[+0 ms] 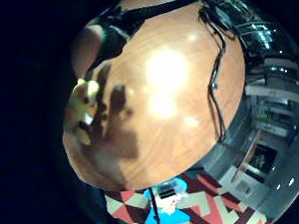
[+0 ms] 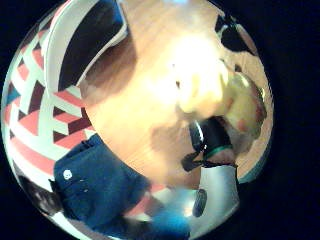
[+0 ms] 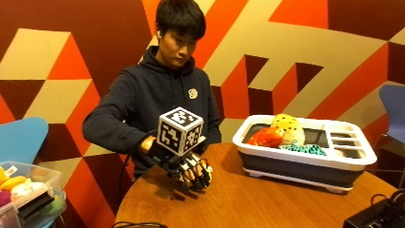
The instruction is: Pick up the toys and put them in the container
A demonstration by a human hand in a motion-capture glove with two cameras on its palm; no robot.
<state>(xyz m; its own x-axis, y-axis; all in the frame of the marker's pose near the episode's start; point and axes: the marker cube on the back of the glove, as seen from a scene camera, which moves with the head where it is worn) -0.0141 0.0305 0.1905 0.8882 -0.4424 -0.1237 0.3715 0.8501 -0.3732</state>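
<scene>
Fingers [image 3: 201, 176] of the gloved right hand [image 3: 188, 168] are hanging downward, curling a little, just above the wooden table [image 3: 265, 204] near its edge closest to the person. Whether they are closing on anything I cannot tell: the outside view is showing only the back of the hand, and the thumb-side palm view is catching a pale yellow toy [image 2: 246, 105] lying close to the palm, partly washed out by glare. The little-finger-side view is showing the same yellow toy beside the hand's shadow on the table.

Farther along, toward the far right edge of the table, the white-rimmed container [image 3: 354, 159] is standing with several toys inside: an orange-red one [image 3: 265, 137], a yellow spotted one [image 3: 286, 122] and a teal knitted one [image 3: 303, 149].

Judging the step as securing the yellow toy, it is worth wrapping around its body rather than pinching an edge, lifting it clear of the table, then carrying it over the container's near rim before letting go above an unfilled spot.
</scene>
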